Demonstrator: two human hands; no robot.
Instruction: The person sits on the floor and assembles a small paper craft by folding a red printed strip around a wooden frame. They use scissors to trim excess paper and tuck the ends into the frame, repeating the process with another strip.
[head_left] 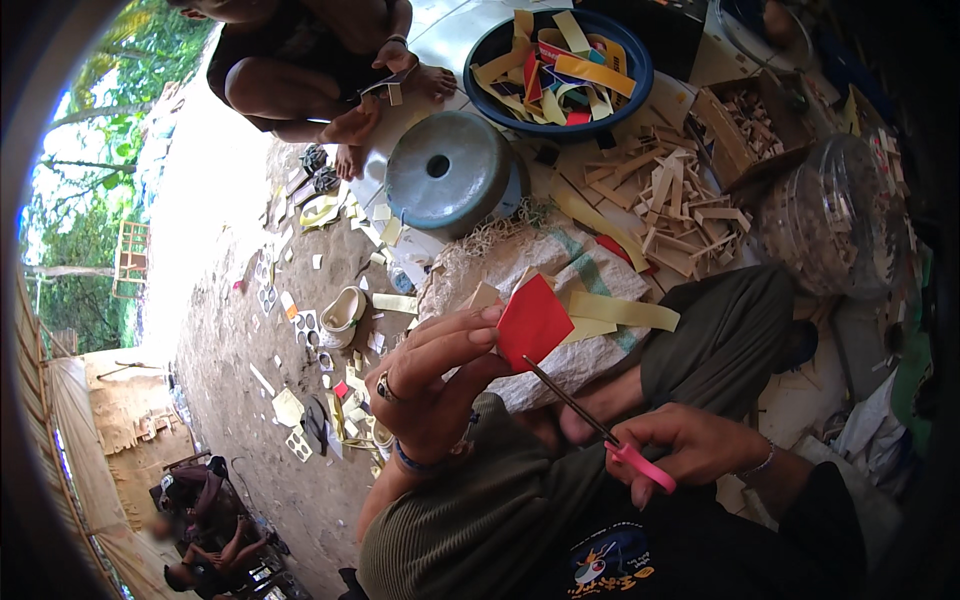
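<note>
A small red piece of card (535,322) is pinched between the fingers and thumb of my left hand (440,370), held up above my lap. My right hand (680,445) grips scissors with pink handles (640,466). Their metal blades point up and left, with the tips at the lower edge of the red card. Beyond the card, pale yellow strips (625,311) lie on a white woven sack (545,375) in front of my crossed legs.
A blue basin (645,88) of coloured card strips stands at the far side, beside a round grey stool (440,165). Wooden pieces (675,200) are heaped at the right near a cardboard box (730,145) and a clear tub (835,215). A person (310,70) squats at the upper left.
</note>
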